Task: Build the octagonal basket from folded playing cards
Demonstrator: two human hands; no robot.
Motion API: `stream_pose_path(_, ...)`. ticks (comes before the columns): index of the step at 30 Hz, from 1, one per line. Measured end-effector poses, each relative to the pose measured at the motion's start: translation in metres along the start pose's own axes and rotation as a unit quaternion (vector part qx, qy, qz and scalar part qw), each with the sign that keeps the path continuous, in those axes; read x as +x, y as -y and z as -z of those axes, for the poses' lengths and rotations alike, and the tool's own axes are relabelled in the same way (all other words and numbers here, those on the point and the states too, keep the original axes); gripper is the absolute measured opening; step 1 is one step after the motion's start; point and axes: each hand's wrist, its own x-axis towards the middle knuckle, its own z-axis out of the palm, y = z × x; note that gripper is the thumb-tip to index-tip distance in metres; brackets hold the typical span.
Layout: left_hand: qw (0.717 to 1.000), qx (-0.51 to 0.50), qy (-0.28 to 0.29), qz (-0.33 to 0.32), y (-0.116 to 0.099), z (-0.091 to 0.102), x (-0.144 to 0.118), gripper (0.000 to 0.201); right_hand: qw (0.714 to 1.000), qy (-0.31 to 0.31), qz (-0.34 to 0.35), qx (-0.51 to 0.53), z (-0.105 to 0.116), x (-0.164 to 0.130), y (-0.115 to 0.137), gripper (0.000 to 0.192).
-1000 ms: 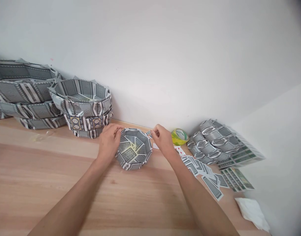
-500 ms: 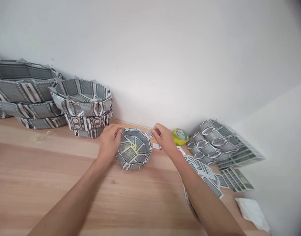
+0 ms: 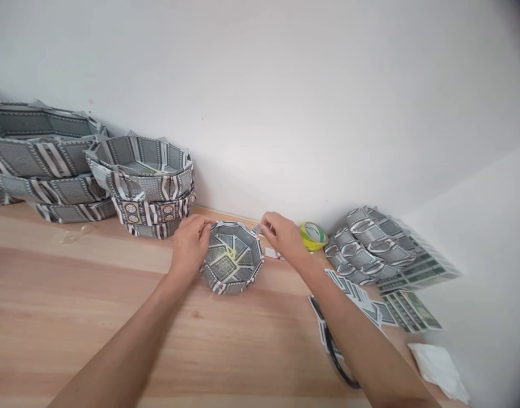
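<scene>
A small round bowl of folded grey-and-white playing cards (image 3: pixel 232 258) stands on the wooden table, its floor of overlapping cards showing a yellowish patch. My left hand (image 3: pixel 190 241) grips the left side of its rim, thumb and fingers pinched over the edge. At the upper right of the rim, my right hand (image 3: pixel 279 233) pinches a small folded strip of card (image 3: pixel 257 229) against or very close to the bowl. The fingers partly hide this strip. A small white card (image 3: pixel 273 253) lies just below my right hand.
Stacked larger card bowls (image 3: pixel 144 187) stand at the left against the wall. Beside my right forearm are a yellow tape roll (image 3: pixel 313 236), linked folded cards (image 3: pixel 366 243), loose cards (image 3: pixel 351 289), a black curved object (image 3: pixel 338 362) and a white packet (image 3: pixel 439 368).
My right hand has shifted slightly left with the strip, closer to the bowl's rim. My right forearm has moved, baring more of the black curved object. The left hand keeps its hold.
</scene>
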Motion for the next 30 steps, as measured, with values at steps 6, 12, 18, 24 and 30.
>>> stream_pose_path(6,1.0,0.006,0.002,0.001,-0.001,0.0,0.0,0.023,0.989,0.014,0.051,-0.136,-0.001,-0.007,0.019,0.016)
stream_pose_path(12,1.0,0.012,0.004,0.001,0.0,0.0,0.0,0.023,0.999,0.01,0.022,-0.032,-0.002,-0.005,0.021,0.014)
stream_pose_path(18,1.0,0.016,0.007,0.0,0.002,0.0,0.0,0.022,0.993,0.018,-0.055,0.102,-0.002,0.0,0.003,0.01)
stream_pose_path(24,1.0,0.008,0.007,0.001,0.003,-0.001,-0.001,0.022,0.993,0.033,-0.07,0.091,-0.002,0.001,-0.007,0.008)
stream_pose_path(30,1.0,0.015,0.008,-0.002,0.005,-0.002,-0.001,0.021,0.994,0.042,-0.071,0.073,-0.002,0.007,-0.008,0.008)
